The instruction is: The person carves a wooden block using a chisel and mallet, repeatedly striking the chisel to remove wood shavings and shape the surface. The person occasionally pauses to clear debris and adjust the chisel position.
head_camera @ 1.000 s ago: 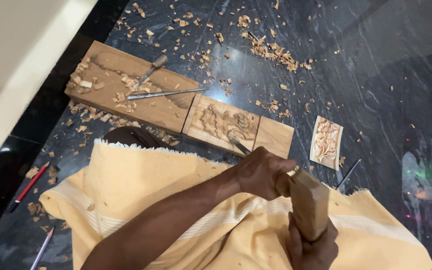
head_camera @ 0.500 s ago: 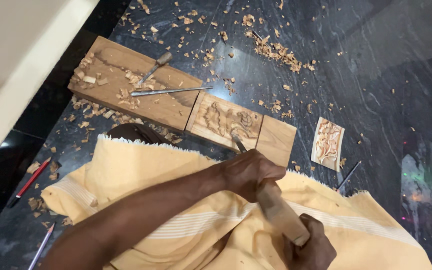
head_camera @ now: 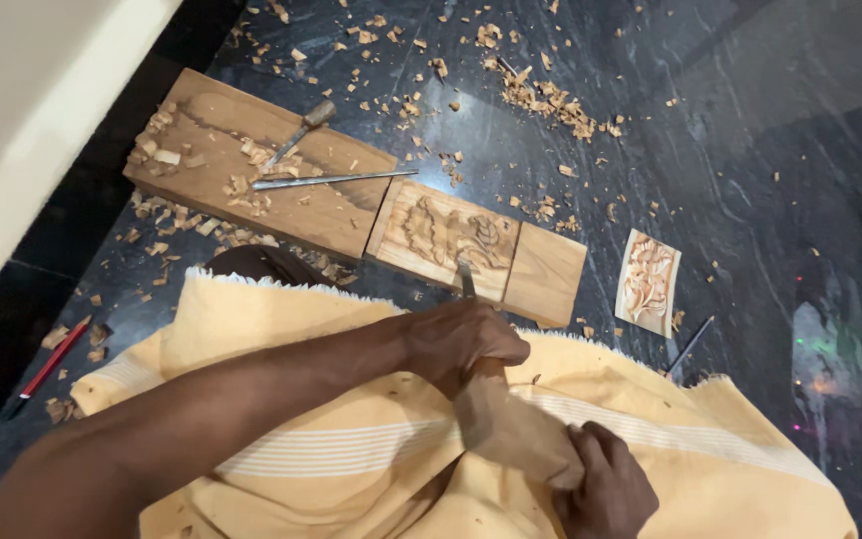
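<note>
1. The left hand (head_camera: 466, 341) is clamped around a chisel (head_camera: 465, 279); only the blade shows, running out of the fist toward 12 o'clock, its tip resting on the near edge of the carved wood panel (head_camera: 456, 237).
2. The chisel's long axis runs roughly 6 to 12 o'clock, tilted slightly; the panel's long axis lies across it, from about 10 to 4 o'clock, end to end with a longer plank (head_camera: 251, 160) to its left.
3. The right hand (head_camera: 606, 489) is closed on the handle end of a wooden mallet (head_camera: 511, 429). The mallet lies from 4 o'clock up toward 10 o'clock, its head touching or just beside the underside of the left fist, at the chisel's butt end.
4. The left hand is the nearer one to the panel; the right hand sits well behind it, at 5 o'clock from the fist, over the yellow cloth (head_camera: 331, 439).
5. Against the picture one second back, the mallet has dropped from an upright, raised pose to a low slant against the chisel; half a second back it was already descending. The panel and the left hand's grip hold their places.
</note>
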